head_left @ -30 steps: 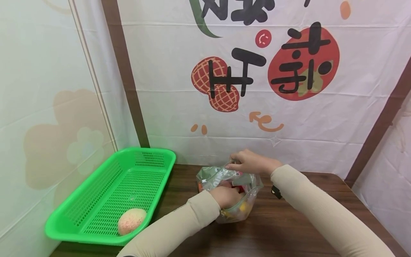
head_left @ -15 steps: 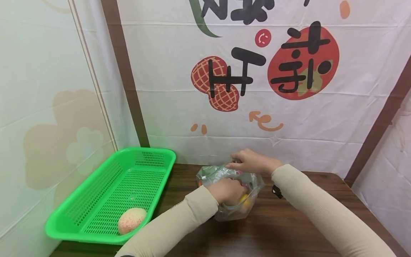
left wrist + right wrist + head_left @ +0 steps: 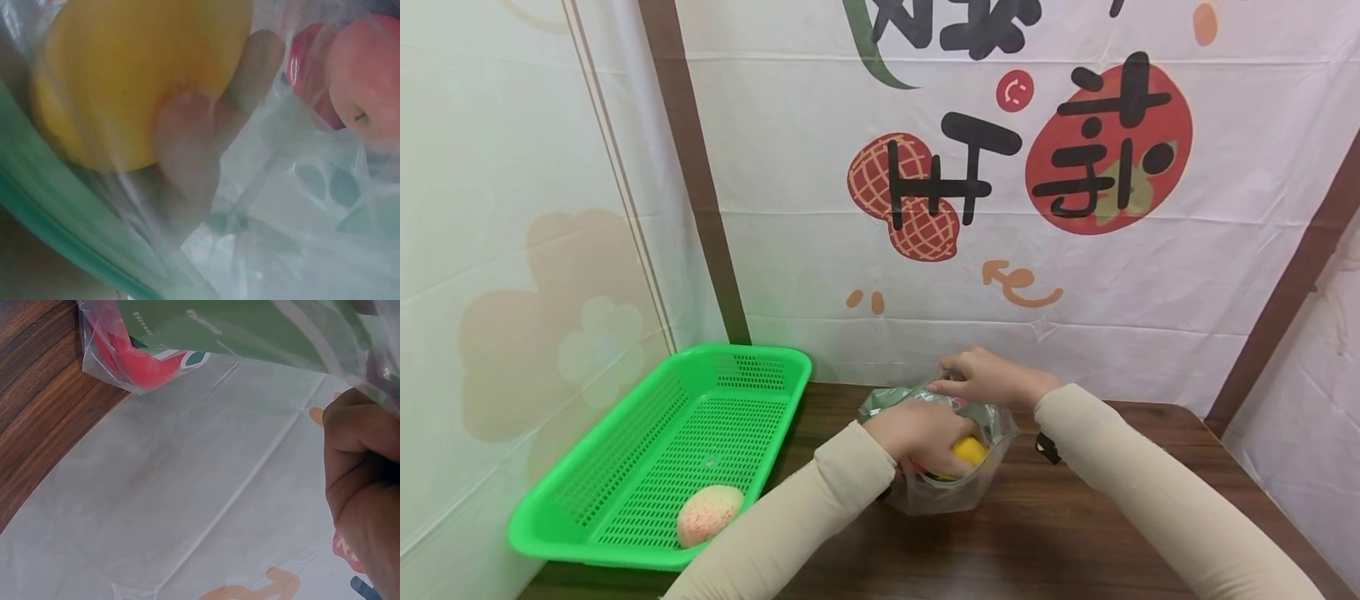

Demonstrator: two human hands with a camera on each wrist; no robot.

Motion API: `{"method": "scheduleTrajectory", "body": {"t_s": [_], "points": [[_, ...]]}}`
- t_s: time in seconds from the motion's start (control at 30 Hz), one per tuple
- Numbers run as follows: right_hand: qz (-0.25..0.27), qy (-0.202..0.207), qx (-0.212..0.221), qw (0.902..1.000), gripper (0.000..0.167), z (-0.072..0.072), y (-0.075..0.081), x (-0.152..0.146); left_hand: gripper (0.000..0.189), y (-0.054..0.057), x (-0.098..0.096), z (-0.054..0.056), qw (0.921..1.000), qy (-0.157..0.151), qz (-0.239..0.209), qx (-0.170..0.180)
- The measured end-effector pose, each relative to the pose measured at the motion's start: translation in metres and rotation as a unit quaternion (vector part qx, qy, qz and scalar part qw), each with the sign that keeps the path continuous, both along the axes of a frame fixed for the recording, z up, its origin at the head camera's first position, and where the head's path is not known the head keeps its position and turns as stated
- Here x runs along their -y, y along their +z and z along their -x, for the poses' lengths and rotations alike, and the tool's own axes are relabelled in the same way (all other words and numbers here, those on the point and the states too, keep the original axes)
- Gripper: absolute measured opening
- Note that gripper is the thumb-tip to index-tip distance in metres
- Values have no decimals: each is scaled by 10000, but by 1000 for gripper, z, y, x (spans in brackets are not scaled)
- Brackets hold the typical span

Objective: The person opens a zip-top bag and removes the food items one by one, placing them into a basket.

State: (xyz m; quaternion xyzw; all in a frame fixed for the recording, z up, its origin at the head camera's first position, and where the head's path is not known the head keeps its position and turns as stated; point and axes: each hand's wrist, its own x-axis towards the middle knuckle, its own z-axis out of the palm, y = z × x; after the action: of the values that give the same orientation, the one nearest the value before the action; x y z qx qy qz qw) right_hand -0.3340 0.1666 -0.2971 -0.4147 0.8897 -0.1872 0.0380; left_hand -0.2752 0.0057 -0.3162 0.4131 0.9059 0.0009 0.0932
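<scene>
A clear plastic zip bag with green trim stands on the table. My left hand reaches into its mouth and grips a smooth yellow fruit. In the left wrist view the thumb presses against this yellow fruit, seen partly through the plastic. A pinkish-red apple with a short stem lies deeper in the bag, beside a glossy red thing whose kind I cannot tell. My right hand pinches the bag's far rim; its curled fingers are not confused with the left thumb.
A green plastic basket with perforated walls stands on the left of the dark wood table. Inside its near end lies a cream and pink speckled, peach-like fruit. A printed white cloth hangs behind the table.
My left hand has come up out of the bag's depth toward its mouth, and the yellow fruit now shows in its grip. The right hand stays at the bag's rim.
</scene>
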Motion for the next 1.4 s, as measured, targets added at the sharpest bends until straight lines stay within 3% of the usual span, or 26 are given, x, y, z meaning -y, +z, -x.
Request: {"method": "scheduleTrajectory", "body": {"t_s": [0.2,0.47,0.73,1.17,1.4], "points": [[14,-31,11,10000,28,1,-1,0,30,7,5,-6,9998,59,-52,-198],[110,-163,242,9995,25,1,-1,0,29,19,14,-14,9944,-285,-404,-932],[101,-163,257,9995,16,1,-1,-1,43,30,19,-20,9879,-473,-549,-1369],[84,-119,161,9998,14,5,-4,-3,47,41,24,-28,9886,-491,-502,-1331],[-16,-102,174,9998,16,5,-3,-3,49,44,41,-29,9917,-357,-673,-1035]]}}
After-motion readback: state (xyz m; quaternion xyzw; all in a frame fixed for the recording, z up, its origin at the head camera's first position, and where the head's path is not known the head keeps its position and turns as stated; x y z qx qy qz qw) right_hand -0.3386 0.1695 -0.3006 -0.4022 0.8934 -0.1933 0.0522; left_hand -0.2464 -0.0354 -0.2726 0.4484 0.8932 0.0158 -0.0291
